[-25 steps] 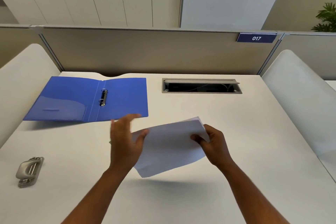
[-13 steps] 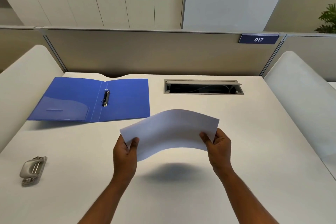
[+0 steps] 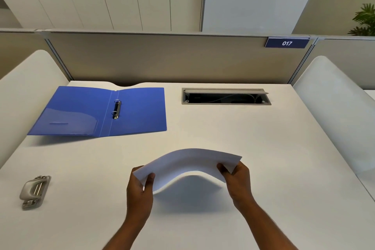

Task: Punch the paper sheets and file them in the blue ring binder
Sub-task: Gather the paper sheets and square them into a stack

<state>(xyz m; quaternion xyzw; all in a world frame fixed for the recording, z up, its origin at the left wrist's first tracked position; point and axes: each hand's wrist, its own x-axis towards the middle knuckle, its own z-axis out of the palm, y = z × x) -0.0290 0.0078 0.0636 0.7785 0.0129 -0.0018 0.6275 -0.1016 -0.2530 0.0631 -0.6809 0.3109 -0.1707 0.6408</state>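
White paper sheets hang above the middle of the desk, bowed upward into an arch. My left hand pinches their left edge and my right hand pinches their right edge. The blue ring binder lies open and flat at the back left of the desk, its metal rings on the spine. A grey metal hole punch sits near the left edge of the desk, well left of my left hand.
The white desk has a grey cable tray opening at the back centre-right. A beige partition with a "017" sign closes the back. White curved side panels flank the desk on both sides.
The sheets went from tilted and loosely held to level and gripped at both ends. They have since come lower and nearer to me and bow more strongly.
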